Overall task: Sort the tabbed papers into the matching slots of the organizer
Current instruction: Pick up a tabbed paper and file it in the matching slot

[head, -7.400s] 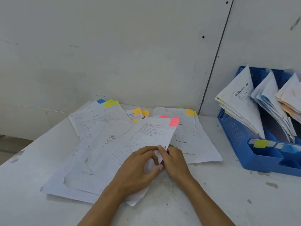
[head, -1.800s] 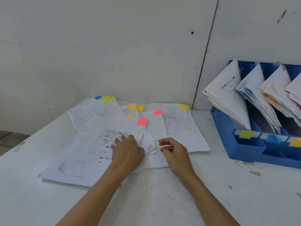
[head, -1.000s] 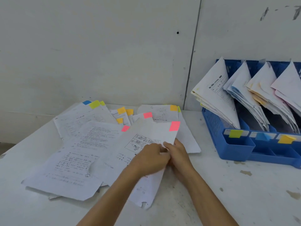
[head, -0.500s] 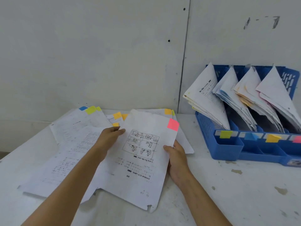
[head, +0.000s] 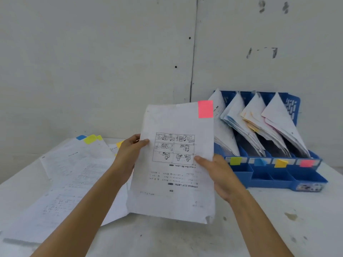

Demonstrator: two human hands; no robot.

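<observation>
A white sheet with a comic-strip drawing (head: 174,197) and a pink tab (head: 205,109) at its top right corner is held up above the table. My left hand (head: 130,154) grips its left edge and my right hand (head: 219,175) grips its right edge. To the right stands the blue organizer (head: 269,179), with yellow-green (head: 235,161), blue (head: 259,161), orange-yellow (head: 280,163) and pink (head: 307,163) slot labels. Folded papers fill every slot; the pink slot is the rightmost. Loose tabbed papers (head: 74,179) lie spread at the left.
The white table (head: 259,229) carries stains near its right front. A pale wall (head: 111,62) with a vertical seam rises directly behind the papers and organizer. Blue and yellow-green tabs (head: 89,139) stick out at the back of the loose pile.
The pink-tabbed sheet was picked out of the pile and has risen from the table to an upright hold between both hands. The view shifted right, revealing the whole organizer.
</observation>
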